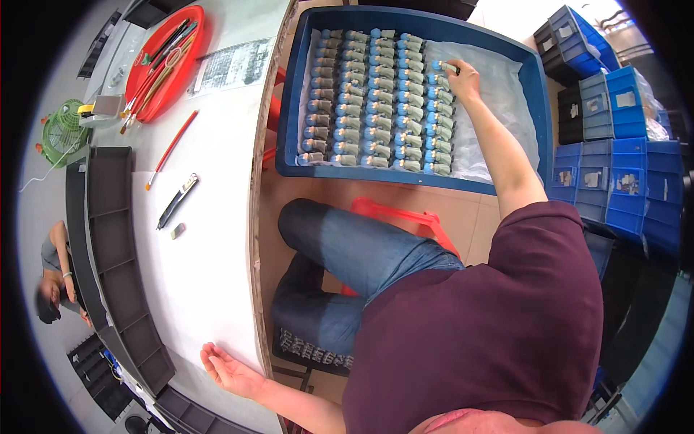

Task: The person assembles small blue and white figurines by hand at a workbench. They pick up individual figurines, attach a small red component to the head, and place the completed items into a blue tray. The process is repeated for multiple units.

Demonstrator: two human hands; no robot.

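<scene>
My right hand [467,81] reaches over a big blue tray [412,179] and pinches a small figurine [441,65] with a blue head. That figurine is at the far end of the rightmost row. Several rows of similar figurines [379,108], blue-headed with grey-green bodies, lie side by side on a white sheet [488,137] lining the tray. Resting palm up near the edge of the white table [217,289], my left hand [233,375] holds nothing, its fingers loosely curled and apart.
On the table are a craft knife [178,200], an eraser-like block [178,231], a red-handled brush [172,150] and a red basin [194,43] of brushes. Dark compartment trays [116,239] line its far side, with another person [58,271] beyond. Blue crates [627,173] are stacked right.
</scene>
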